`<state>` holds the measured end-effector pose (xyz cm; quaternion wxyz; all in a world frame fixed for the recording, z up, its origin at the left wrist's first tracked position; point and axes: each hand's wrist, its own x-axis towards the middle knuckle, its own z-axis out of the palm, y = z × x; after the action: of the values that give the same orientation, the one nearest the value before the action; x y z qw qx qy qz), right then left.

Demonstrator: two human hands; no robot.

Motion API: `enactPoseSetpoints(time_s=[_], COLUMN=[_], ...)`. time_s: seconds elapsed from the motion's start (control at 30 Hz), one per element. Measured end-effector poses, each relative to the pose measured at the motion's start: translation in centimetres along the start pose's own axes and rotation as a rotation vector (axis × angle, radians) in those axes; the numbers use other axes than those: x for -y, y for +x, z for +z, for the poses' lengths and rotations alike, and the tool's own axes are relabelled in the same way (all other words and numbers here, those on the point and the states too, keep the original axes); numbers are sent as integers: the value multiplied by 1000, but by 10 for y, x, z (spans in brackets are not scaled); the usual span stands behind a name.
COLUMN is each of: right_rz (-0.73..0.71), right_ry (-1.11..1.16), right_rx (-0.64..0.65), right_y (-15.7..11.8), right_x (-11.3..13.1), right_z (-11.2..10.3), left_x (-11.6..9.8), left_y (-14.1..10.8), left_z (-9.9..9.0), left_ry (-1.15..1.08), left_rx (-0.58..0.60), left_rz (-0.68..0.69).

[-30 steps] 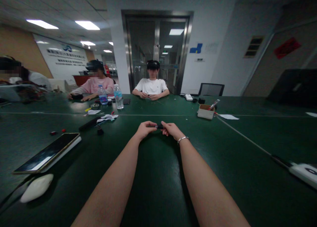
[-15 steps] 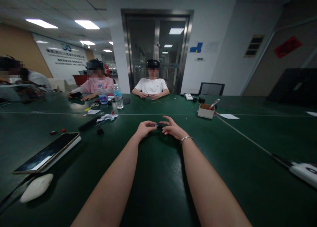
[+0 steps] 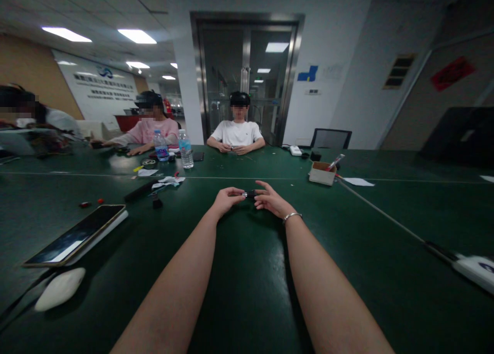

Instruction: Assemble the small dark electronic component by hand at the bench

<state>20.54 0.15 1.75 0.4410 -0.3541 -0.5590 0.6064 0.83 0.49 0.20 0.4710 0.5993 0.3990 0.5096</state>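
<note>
Just above the green table, a small black cylinder-like piece with a silver end (image 3: 250, 194) spans the gap between my hands. My left hand (image 3: 225, 201) pinches the silver end between thumb and fingers. My right hand (image 3: 273, 201), with a silver bracelet at its wrist, has its fingertips at the black end, and one finger is raised off it. The right fingers partly hide that end. What kind of thing the piece is cannot be made out.
Left lie a phone on a white box (image 3: 79, 236), a white mouse-like object (image 3: 60, 289) and a small black piece (image 3: 156, 200). Two bottles (image 3: 186, 149) stand farther back. Right are a small box (image 3: 322, 174) and a cabled power strip (image 3: 474, 271). Several people sit opposite.
The black piece shows more plainly between my hands, and my right fingers have drawn slightly closer together at its end. The view has shifted slightly. A person at left has reached outward.
</note>
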Motion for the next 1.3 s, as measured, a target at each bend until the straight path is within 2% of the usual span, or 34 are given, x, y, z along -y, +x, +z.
enactPoseSetpoints(time_s=[0.13,0.2,0.33,0.57,0.77,1.0,1.3], right_rz=[77,70,-17,97,45,45,41], right_ry=[-93,-134,-71,-127,-10,-68,31], right_rx=[-44,-30,23,20,43,-7,15], right_y=[2,2,-2,0,-2,2,-2], right_x=[0,1,4,3,5,0,0], right_z=[5,6,3,6,5,6,2], left_x=[1,0,-3,-8,-8,-6,-1], left_y=[1,0,-2,-5,-4,-3,1], left_z=[0,0,1,4,4,5,10], left_ry=[0,-1,-39,-43,-64,-52,139], left_rx=[16,22,4,-6,-22,-5,-22], left_rz=[15,15,-29,-58,-61,-58,-26])
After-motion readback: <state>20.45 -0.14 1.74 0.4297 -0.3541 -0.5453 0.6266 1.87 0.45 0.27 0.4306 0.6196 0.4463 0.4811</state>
